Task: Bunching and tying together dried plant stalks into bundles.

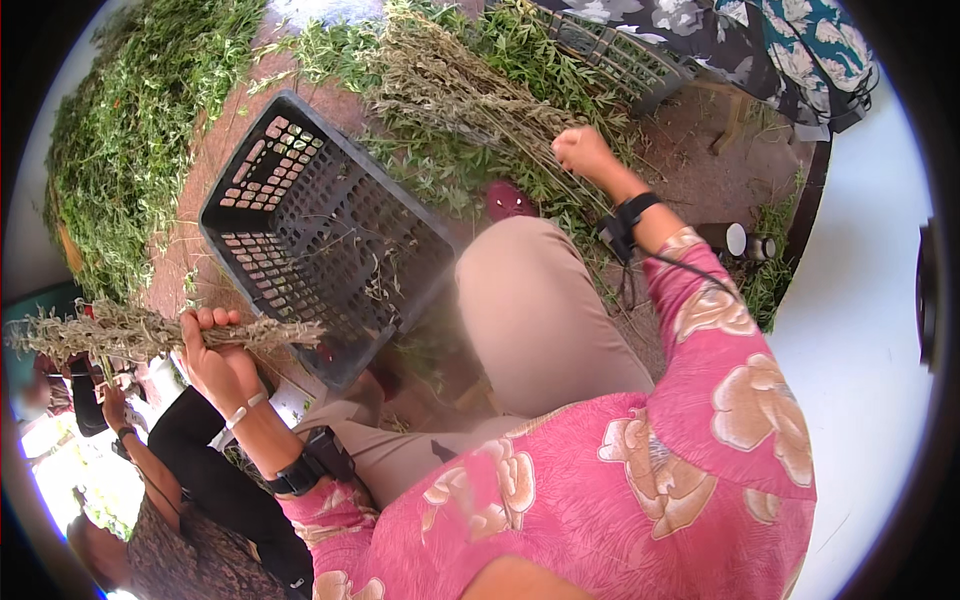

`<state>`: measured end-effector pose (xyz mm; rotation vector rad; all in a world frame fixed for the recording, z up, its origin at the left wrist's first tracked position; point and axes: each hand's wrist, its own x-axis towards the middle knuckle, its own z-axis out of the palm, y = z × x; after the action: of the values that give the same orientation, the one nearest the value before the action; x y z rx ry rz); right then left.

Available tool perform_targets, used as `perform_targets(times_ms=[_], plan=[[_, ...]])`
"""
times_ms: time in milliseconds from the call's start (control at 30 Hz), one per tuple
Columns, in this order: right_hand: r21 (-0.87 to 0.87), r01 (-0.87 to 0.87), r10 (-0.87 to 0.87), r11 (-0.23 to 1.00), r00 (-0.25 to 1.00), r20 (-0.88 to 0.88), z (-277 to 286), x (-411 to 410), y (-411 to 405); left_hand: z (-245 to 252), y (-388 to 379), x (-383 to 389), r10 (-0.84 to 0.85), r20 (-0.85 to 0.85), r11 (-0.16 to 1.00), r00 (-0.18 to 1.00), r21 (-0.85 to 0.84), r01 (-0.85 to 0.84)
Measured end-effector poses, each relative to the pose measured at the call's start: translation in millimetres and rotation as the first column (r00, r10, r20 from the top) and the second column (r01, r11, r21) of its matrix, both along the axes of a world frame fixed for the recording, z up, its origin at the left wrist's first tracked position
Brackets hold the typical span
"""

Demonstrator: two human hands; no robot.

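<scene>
My left hand (217, 364) grips a bundle of dried leafy stems (135, 330), held roughly level beside the near left end of a black plastic crate (442, 225). The bundle's right tip overlaps the crate's corner. My right hand (589, 156) is curled at the ends of a heap of dried stalks (465, 94), its fingers closed on some stems; the grip itself is partly hidden. The crate stands tilted in the view, with perforated sides and a few loose plant scraps (382, 277) inside.
A large heap of green cut plants (157, 112) covers the floor at left. More green sprigs (442, 169) lie under the dried stalks. Another crate (615, 56) stands beside a person in floral clothing (810, 45). A second person (187, 487) sits at lower left. Containers (724, 238) stand at right.
</scene>
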<state>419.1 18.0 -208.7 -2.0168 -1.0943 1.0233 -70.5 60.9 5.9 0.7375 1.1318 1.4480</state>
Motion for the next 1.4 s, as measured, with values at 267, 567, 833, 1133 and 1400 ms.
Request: perform_targets(times_ms=[267, 567, 833, 1133, 1400], plan=[[-0.107, 0.041, 0.031, 0.993, 0.803, 0.596, -57.7, -54.3, 12.3, 2.6, 3.0, 15.2, 0.006, -0.048, 0.995, 0.999, -0.097, -0.011], [-0.025, -0.01, 0.021, 1.0, 0.879, 0.476, -53.2, -29.5, -0.3, 7.0, 5.0, 24.3, -0.033, -0.007, 0.989, 0.999, -0.147, 0.032], [0.026, -0.04, 0.043, 0.999, 0.991, -0.127, -31.3, -23.8, -26.2, 5.3, 4.5, 26.8, -0.027, 0.007, 0.988, 1.0, -0.15, 0.028], [-0.061, 0.118, -0.127, 0.991, 0.974, -0.185, -23.1, 5.6, -81.0, 1.0, 0.9, 24.0, -0.078, 0.005, 0.987, 0.997, -0.144, 0.078], [-0.161, 0.261, -0.306, 0.952, 0.806, -0.507, 34.3, 4.9, -113.4, 4.0, 0.4, 25.0, -0.114, -0.008, 0.983, 0.993, -0.147, 0.112]])
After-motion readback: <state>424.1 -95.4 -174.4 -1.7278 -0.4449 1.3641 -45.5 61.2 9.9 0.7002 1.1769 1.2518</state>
